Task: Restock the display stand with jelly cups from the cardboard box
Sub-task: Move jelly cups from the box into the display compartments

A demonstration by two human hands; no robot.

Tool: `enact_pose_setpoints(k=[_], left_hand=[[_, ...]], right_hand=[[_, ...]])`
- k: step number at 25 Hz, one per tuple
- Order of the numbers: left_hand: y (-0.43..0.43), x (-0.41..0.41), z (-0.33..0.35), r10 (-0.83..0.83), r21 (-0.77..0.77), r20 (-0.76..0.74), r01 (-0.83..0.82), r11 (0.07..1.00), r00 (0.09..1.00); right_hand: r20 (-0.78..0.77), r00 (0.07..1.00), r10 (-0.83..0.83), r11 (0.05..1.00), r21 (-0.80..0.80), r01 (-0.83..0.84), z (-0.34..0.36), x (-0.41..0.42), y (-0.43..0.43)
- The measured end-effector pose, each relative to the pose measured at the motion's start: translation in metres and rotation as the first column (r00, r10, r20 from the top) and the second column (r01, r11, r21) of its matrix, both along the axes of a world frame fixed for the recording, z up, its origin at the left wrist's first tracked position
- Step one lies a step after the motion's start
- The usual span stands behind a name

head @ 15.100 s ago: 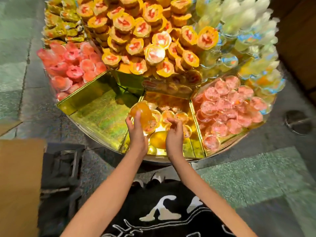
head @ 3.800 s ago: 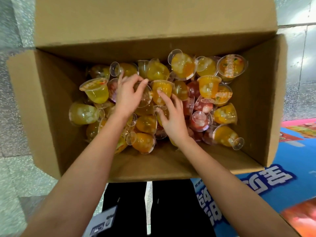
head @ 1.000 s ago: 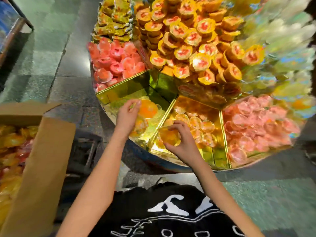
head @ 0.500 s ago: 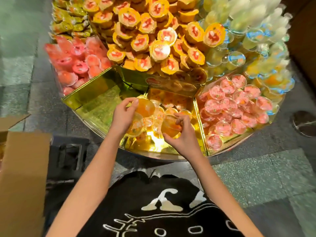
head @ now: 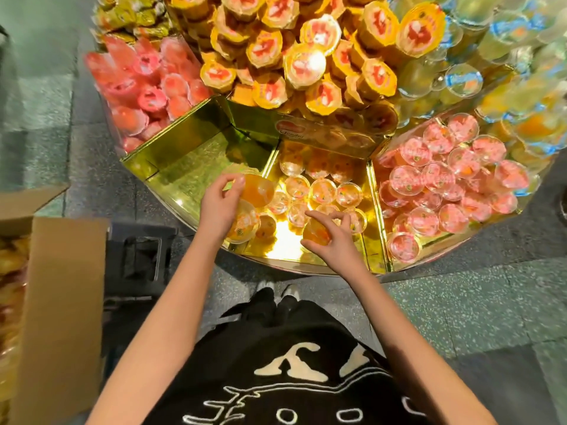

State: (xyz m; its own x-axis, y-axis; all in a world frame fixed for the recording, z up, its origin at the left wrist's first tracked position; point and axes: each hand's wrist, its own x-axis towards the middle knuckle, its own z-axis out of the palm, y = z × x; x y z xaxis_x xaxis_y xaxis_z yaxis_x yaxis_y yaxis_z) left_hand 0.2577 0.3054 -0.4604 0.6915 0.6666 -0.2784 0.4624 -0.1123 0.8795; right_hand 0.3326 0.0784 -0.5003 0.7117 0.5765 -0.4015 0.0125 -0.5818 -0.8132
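The left hand (head: 219, 207) is curled round two orange cups (head: 256, 191), one above the other. They sit right at the gold wall between the left bin (head: 190, 170) and the middle bin (head: 282, 243) of the stand (head: 251, 121). The right hand (head: 333, 243) is wrapped round one more cup (head: 316, 233), low at the front of the middle bin, with the fingers spread over its top. Loose cups (head: 323, 191) lie behind it in that bin, and the held cup is just beside them. About four seconds ago both hands were down in the box (head: 64, 302), picking cups out. Now they are over the stand, and the box is off to the left on the floor, with more cups showing blurry inside it. One second ago the left hand held its cups over the left bin, and now it is closer to the middle one. Half a second ago the right hand's cup was a little higher up over the loose cups. Pink cups (head: 435, 179) fill the bin on the right. A black crate (head: 138, 256) stands between the box and the stand.
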Motion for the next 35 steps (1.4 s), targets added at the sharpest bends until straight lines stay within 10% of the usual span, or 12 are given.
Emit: enact_pose_setpoints(k=[10, 17, 35], left_hand=[[0.004, -0.014, -0.031, 0.121, -0.090, -0.067, -0.127, 0.988, 0.990], [0.003, -0.018, -0.040, 0.149, -0.108, -0.118, -0.162, 0.981, 0.982], [0.006, -0.023, -0.057, 0.121, -0.175, -0.150, -0.147, 0.974, 0.981]], right_hand=[[-0.026, 0.947, 0.321, 0.927, -0.197, -0.320, -0.090, 0.023, 0.039], [0.241, 0.642, 0.728, 0.663, -0.488, -0.568, -0.141, 0.022, 0.047], [0.307, 0.647, 0.698, 0.698, -0.493, -0.519, -0.149, 0.020, 0.046]])
